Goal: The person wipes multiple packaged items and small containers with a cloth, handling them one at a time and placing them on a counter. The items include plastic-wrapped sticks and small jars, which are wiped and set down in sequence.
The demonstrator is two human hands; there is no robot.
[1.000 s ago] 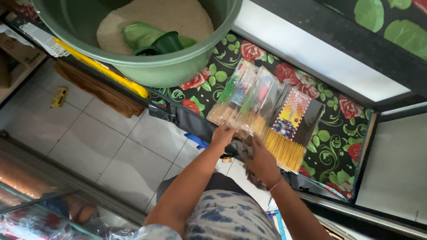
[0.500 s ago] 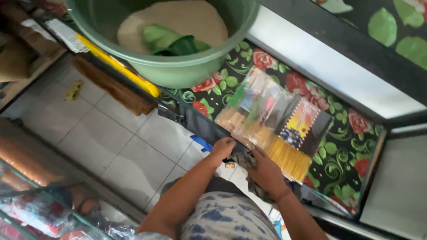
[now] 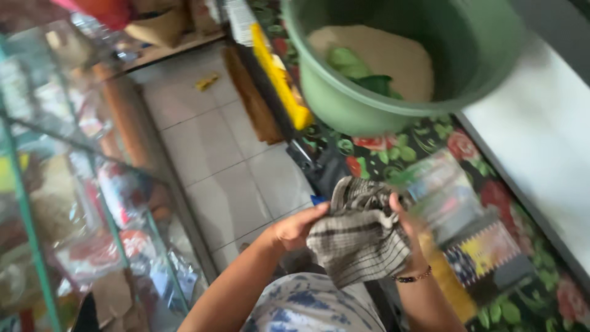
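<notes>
Holding a striped cloth [image 3: 359, 237] between both hands, the person stands at a counter covered with a floral mat [image 3: 491, 190]. All positions below are given relative to the green basin [image 3: 399, 61].

**Hands.** The left hand [image 3: 298, 226] sits below and left of the basin, fingers closed on the left edge of the cloth. The right hand [image 3: 410, 230] sits directly below the basin, fingers curled shut around the cloth's right side; a dark bead bracelet [image 3: 413, 278] circles that wrist. The cloth is bunched and crumpled, lifted clear of the counter, apart from the basin.

**Basin contents.** A pale, grainy mass fills the bottom, with green leaves [image 3: 359, 71] lying on top of it. What the mass is cannot be told.

**Surroundings.**
- Clear packets of thin yellow sticks [image 3: 467, 221] lie on the mat below and right of the basin, just beside the right hand; motion blur hides detail.
- A yellow strip [image 3: 276, 67] runs along the counter edge left of the basin.
- A glass display case [image 3: 74, 203] stands well to the left, across a tiled floor [image 3: 215, 154].

**Progress, as judged.** The cloth is picked up and gathered in both hands. It is not spread, folded or laid down. The packets lie untouched, and nothing reaches into the basin.
</notes>
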